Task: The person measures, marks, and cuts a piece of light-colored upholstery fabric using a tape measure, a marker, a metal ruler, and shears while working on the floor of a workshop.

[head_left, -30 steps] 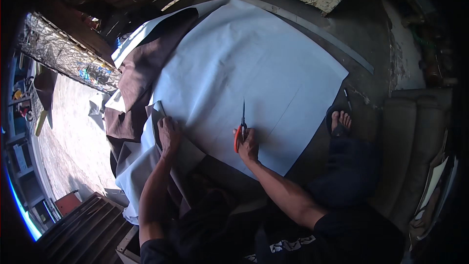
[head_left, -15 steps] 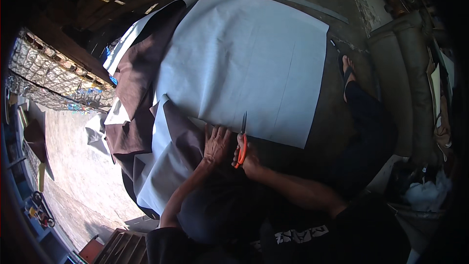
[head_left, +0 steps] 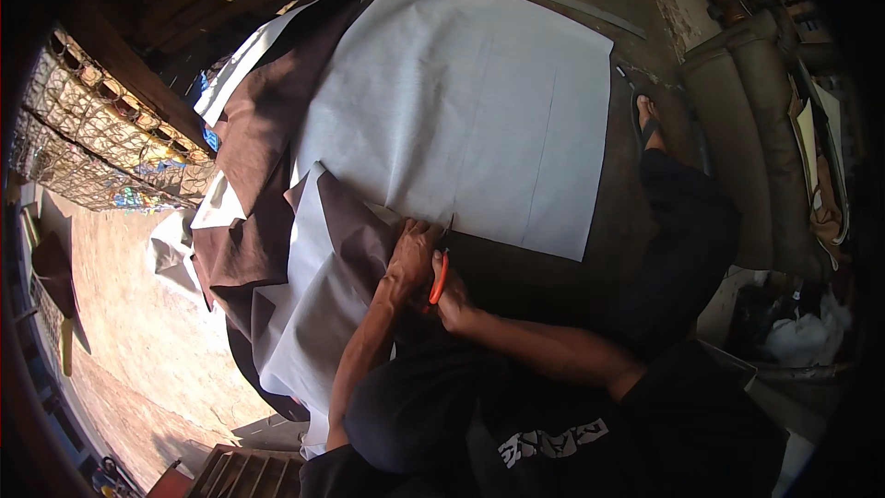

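Observation:
A large pliable sheet [head_left: 498, 120], pale grey on one face and brown on the other, covers the floor ahead of me, with thin lines marked across its right part. My right hand [head_left: 452, 302] is closed round the orange handles of a pair of scissors [head_left: 440, 278]. Their dark blades meet the sheet's near edge and are only partly visible. Just left of the blades, my left hand [head_left: 417, 247] has its fingers drawn together on that edge. Beside it, the sheet's near left part lies folded over, showing brown.
Rolled dark material [head_left: 751, 138] lies on the right. A foot in a sandal [head_left: 648, 118] rests beyond the sheet's right edge. On the left stands a wire mesh cage [head_left: 111, 138], and a slatted wooden piece [head_left: 244, 475] is at the lower left.
My left fingers, spread flat before, are now gathered at the sheet's edge. The scissors have moved slightly left, and their blades have gone from fully showing to partly hidden at the edge.

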Motion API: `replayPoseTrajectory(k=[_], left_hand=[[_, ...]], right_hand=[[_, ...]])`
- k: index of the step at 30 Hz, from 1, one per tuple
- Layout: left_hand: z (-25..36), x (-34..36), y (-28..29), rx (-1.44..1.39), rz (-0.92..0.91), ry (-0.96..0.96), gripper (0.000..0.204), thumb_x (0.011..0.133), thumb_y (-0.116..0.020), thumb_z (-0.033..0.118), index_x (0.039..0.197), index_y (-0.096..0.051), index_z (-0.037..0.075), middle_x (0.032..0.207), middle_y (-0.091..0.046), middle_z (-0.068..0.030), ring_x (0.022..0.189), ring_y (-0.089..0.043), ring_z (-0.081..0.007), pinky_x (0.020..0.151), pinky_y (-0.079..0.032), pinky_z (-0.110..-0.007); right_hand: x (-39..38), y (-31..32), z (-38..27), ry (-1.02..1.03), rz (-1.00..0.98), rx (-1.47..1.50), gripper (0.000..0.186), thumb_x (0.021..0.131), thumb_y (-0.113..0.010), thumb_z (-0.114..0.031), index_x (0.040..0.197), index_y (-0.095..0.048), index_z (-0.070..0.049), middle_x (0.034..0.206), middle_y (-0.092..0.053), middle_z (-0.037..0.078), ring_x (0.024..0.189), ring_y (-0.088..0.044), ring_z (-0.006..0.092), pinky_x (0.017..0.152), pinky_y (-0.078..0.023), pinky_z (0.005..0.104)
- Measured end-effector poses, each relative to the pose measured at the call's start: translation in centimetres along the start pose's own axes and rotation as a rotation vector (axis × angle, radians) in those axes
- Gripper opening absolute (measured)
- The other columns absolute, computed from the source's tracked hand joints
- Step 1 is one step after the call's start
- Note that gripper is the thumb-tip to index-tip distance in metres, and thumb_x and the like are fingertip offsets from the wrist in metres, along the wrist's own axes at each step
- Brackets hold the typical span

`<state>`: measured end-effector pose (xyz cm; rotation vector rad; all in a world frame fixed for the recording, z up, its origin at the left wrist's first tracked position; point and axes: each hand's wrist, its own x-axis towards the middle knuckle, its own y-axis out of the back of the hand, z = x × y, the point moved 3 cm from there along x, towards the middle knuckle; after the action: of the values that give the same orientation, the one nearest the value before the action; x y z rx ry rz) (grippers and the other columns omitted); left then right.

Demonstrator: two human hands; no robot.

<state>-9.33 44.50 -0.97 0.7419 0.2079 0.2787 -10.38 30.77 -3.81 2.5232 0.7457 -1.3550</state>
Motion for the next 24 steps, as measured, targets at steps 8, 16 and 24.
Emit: replayPoseTrajectory(k=[8,16,24], left_hand=[[-0.9,-0.5,1.2,-0.056,-0.086,-0.003,0.043,0.067,-0.071,0.003,0.11,-0.067,0.004,0.106,-0.064,-0.018,0.109,-0.056,-0.0384,0.103,-0.044,-0.044],[-1.7,-0.7,0.7,-0.129,-0.059,-0.015,0.04,0.073,-0.066,0.002,0.114,-0.068,0.003,0.106,-0.066,-0.0189,0.107,-0.057,-0.0397,0.101,-0.046,-0.044],[-2.4,-0.4,0.2,-0.162,-0.039,-0.021,0.035,0.077,-0.067,0.006,0.112,-0.07,0.001,0.108,-0.067,-0.019,0.107,-0.059,-0.038,0.097,-0.049,-0.042]], right_hand=[[-0.3,-1.0,1.2,-0.078,-0.03,0.032,0.055,0.097,-0.043,-0.068,0.097,-0.049,-0.014,0.078,-0.046,0.002,0.072,-0.053,0.0139,0.063,-0.047,0.0312],[-2.4,-1.1,-2.1,0.044,-0.069,-0.125,0.057,0.1,-0.037,-0.066,0.088,-0.049,-0.012,0.074,-0.043,0.003,0.065,-0.047,0.0136,0.058,-0.042,0.0299],[-0.2,-0.9,-2.5,0.045,0.003,-0.006,0.06,0.096,-0.042,-0.07,0.1,-0.049,-0.01,0.071,-0.041,0.002,0.06,-0.047,0.0132,0.052,-0.043,0.0298]])
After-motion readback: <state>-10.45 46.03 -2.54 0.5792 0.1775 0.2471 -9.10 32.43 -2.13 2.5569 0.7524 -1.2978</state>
